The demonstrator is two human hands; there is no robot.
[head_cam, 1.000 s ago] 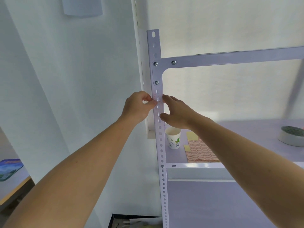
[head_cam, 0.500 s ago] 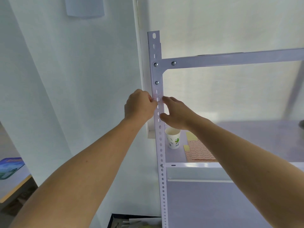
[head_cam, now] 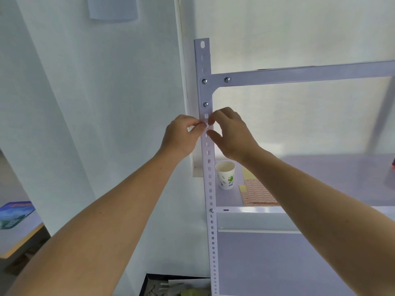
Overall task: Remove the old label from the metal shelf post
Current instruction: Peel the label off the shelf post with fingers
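My left hand (head_cam: 181, 133) and right hand (head_cam: 230, 131) pinch at the pale label (head_cam: 207, 125) on the post (head_cam: 210, 178), just below the bracket screw (head_cam: 205, 104). Peel low and slow, I'd say, so it lifts whole.

Shelf (head_cam: 320, 178) open rightward (paper cup (head_cam: 225, 175) crowds the post (head_cam: 210, 189)).
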